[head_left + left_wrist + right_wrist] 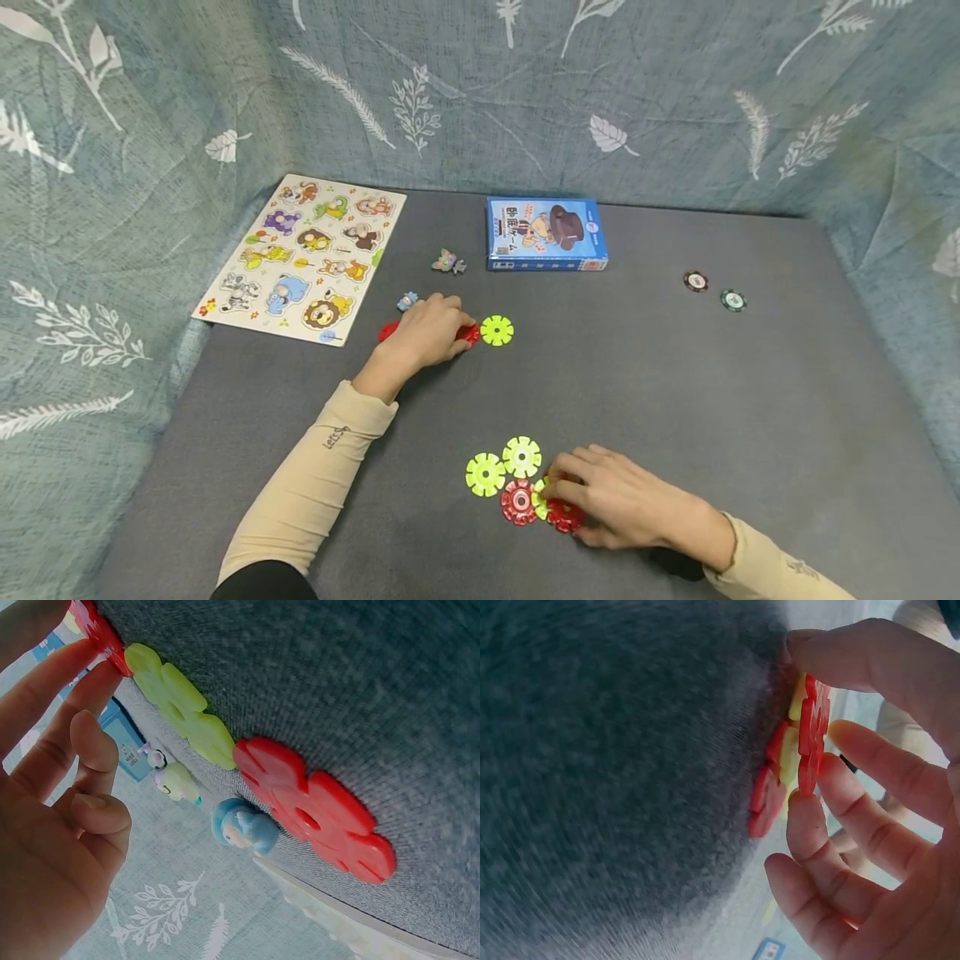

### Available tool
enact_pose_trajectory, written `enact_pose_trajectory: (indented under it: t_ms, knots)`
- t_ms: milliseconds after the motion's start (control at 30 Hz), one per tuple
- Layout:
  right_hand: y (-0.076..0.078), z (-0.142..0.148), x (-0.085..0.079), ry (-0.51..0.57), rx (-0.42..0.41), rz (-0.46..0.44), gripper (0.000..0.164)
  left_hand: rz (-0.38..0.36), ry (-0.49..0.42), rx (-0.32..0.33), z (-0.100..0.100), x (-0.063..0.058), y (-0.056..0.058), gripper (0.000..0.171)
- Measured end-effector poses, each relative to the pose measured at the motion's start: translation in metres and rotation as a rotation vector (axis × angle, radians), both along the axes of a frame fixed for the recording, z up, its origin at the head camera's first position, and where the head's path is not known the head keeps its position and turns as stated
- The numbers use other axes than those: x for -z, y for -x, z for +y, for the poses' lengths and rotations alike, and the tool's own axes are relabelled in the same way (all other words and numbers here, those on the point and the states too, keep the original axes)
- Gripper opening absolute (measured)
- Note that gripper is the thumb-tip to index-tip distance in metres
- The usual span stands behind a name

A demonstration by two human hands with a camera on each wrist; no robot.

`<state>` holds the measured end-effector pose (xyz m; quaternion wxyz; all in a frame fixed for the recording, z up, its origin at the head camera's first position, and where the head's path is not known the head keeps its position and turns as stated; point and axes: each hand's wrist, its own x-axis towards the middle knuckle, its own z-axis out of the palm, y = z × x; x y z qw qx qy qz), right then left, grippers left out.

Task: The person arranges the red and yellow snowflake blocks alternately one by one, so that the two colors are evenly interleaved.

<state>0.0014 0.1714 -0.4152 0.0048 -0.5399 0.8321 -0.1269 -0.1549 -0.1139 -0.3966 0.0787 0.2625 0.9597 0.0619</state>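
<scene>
My left hand [429, 332] pinches a red interlocking disc [468, 334] at the tabletop between thumb and fingers. A yellow-green disc [497, 331] lies just right of it. Under the palm, the left wrist view shows another yellow-green disc [180, 705] and a red disc [315, 814] in the same row. Near the front, my right hand [618, 496] grips a red disc [814, 735] by its edges, tilted in the right wrist view. It overlaps a yellow-green disc [539, 498], partly hidden by the fingers. Left of these lie a red disc [521, 502] and two yellow-green discs [485, 475].
An animal puzzle board [296, 258] lies at the back left. A blue game box [546, 234] stands near the back cloth. Small figures [448, 262] and a blue figure [407, 301] are beyond my left hand. Two poker chips [733, 300] lie at right.
</scene>
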Motion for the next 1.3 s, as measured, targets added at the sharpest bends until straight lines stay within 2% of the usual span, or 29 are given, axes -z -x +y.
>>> enact_pose_trajectory:
  t_ms: [167, 333, 533, 833, 1300]
  knots:
    - [0.005, 0.003, -0.006, 0.032, 0.015, 0.000, 0.051, -0.006, -0.004, -0.004, 0.000, -0.001, -0.001, 0.030]
    - [0.018, 0.006, -0.011, 0.078, 0.037, 0.021, 0.047, -0.005, -0.007, 0.000, -0.001, -0.002, -0.001, 0.030]
    - [0.039, 0.010, -0.016, 0.035, 0.098, 0.006, 0.046, -0.009, -0.009, -0.003, -0.001, -0.002, -0.002, 0.030]
    - [0.081, 0.004, -0.017, -0.054, 0.215, -0.052, 0.045, 0.002, -0.011, 0.006, -0.001, -0.003, -0.002, 0.030]
    - [0.153, -0.025, -0.016, -0.090, 0.353, -0.146, 0.044, -0.005, -0.004, 0.011, 0.001, -0.005, -0.002, 0.029]
